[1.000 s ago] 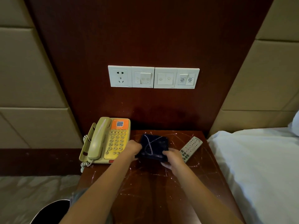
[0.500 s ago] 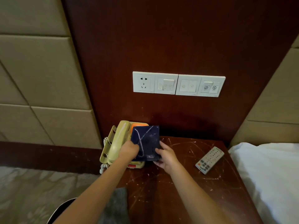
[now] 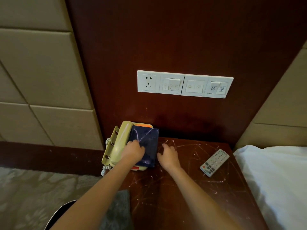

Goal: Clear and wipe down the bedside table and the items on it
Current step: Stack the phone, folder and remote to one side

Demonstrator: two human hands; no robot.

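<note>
A dark blue flat square item [image 3: 146,146] streaked with white lies on the keypad of a beige telephone [image 3: 119,143] at the table's back left corner. My left hand [image 3: 133,151] rests on its left part, fingers curled on it. My right hand [image 3: 168,155] hovers just right of it over the table, fingers apart and holding nothing. The dark wooden bedside table [image 3: 191,188] carries white smears and scratches. A grey remote control [image 3: 214,162] lies near the table's right edge.
A white socket and switch panel [image 3: 185,83] sits on the wood wall above the table. A white bed [image 3: 279,180] adjoins the table's right side. Grey cloth [image 3: 116,211] and a dark round object [image 3: 56,218] lie at the lower left over patterned carpet.
Both hands lifted the blue item from the table's middle and carried it left onto the telephone keypad. My right hand has let go of it and pulled back to the right.
</note>
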